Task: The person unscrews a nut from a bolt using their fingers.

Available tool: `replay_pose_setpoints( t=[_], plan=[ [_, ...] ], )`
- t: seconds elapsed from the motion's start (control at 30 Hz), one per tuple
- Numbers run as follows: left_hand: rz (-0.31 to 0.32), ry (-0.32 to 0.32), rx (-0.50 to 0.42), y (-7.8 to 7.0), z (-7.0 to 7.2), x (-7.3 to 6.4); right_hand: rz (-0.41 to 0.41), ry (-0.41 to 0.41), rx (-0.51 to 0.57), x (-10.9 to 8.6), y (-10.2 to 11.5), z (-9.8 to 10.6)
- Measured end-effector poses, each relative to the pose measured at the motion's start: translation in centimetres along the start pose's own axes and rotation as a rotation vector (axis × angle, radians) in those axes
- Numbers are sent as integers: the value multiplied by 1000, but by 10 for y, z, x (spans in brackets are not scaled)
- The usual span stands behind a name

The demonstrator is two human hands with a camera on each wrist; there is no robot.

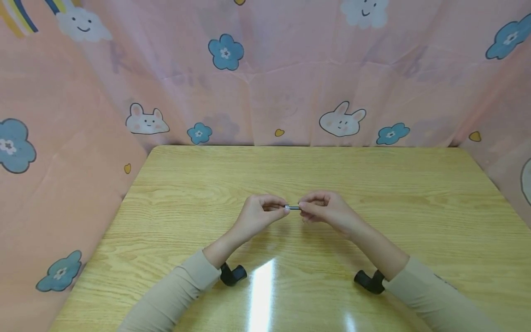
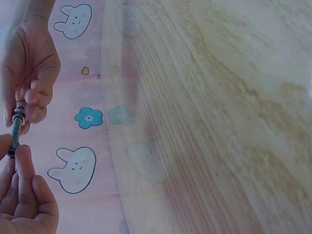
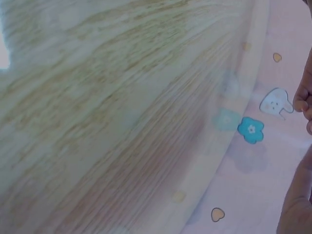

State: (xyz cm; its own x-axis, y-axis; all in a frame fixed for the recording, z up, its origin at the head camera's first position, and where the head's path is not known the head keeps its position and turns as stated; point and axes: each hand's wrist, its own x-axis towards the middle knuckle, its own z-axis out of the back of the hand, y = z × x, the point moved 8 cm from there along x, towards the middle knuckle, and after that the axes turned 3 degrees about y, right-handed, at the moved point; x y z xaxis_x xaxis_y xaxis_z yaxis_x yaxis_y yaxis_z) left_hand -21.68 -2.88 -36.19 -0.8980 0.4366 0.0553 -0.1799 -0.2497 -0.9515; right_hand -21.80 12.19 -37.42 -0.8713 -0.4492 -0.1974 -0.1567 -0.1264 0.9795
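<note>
Your left hand (image 1: 256,214) pinches one end of bolt (image 1: 294,208); your right hand (image 1: 332,212) pinches other end. Bolt roughly level between hands, above desk (image 1: 199,189), pink cloth (image 1: 282,92) behind.

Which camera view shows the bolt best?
The left wrist view: the bolt looks largest there, its threads visible. The head view shows it small, between the left hand and right hand; the right wrist view does not show it.
</note>
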Motion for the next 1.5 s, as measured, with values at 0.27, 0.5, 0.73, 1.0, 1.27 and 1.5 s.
replay_pose_setpoints(
  t=[0.27, 0.5, 0.73, 1.0, 1.27, 1.5],
  plan=[
    [-39, 1, 4, 0, 1, -1, 16, 7, -26, 0, 2, 0],
    [-58, 5, 7, -2, 2, -1, 26, 0, -37, 1, 2, 3],
    [-60, 0, 6, -1, 2, -1, -16, -16, -32, 3, -1, 5],
    [-46, -10, 9, -3, 4, -2, 30, -11, -53, 3, 2, 5],
    [-43, -11, 6, 0, 2, -1, -17, -13, -25, 5, -2, 2],
    [-29, -11, -5, 1, 2, -1, 44, -11, -39, 1, 2, 2]
  ],
)
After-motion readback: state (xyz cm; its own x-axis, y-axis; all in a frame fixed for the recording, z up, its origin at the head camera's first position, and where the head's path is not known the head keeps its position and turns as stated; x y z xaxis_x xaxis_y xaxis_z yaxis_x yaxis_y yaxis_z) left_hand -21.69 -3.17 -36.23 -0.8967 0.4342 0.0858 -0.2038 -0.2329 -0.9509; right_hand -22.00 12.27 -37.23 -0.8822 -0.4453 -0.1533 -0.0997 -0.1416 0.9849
